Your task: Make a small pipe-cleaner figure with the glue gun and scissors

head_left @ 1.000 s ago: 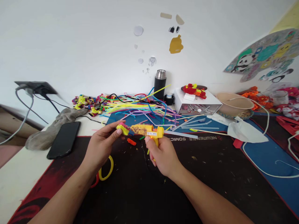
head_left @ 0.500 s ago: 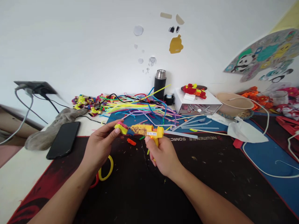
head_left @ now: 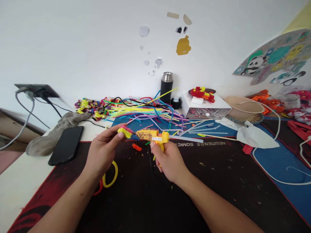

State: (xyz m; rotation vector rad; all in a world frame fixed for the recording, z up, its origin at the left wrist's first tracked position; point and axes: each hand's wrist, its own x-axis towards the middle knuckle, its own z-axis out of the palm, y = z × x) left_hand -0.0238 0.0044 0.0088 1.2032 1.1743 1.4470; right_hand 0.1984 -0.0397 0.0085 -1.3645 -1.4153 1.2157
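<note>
Between the thumb and fingers of my left hand point(head_left: 103, 152) is a small fuzzy yellow and pink piece point(head_left: 125, 131). My right hand point(head_left: 170, 160) is wrapped round the handle of a yellow glue gun point(head_left: 148, 135), whose body is stained brown. The gun points left, with its nozzle at the right side of the fuzzy piece; whether they touch is hard to tell. A clear glue stick point(head_left: 186, 139) juts from the gun's back, and an orange light glows near my right thumb. A small orange-red piece point(head_left: 136, 147) lies on the dark mat below the nozzle.
Scissors with yellow and red handles point(head_left: 110, 174) lie partly under my left forearm. A phone point(head_left: 66, 145) is at the left. Behind are colourful pipe cleaners point(head_left: 145, 111), a black flask point(head_left: 166, 87), a white box point(head_left: 206, 106) and a beige bowl point(head_left: 244, 107). A white cable point(head_left: 267, 176) curves at right.
The fuzzy piece has shifted and turned slightly in my left fingers. The glue gun's rear end and glue stick have moved a little to the left. Everything else stays put.
</note>
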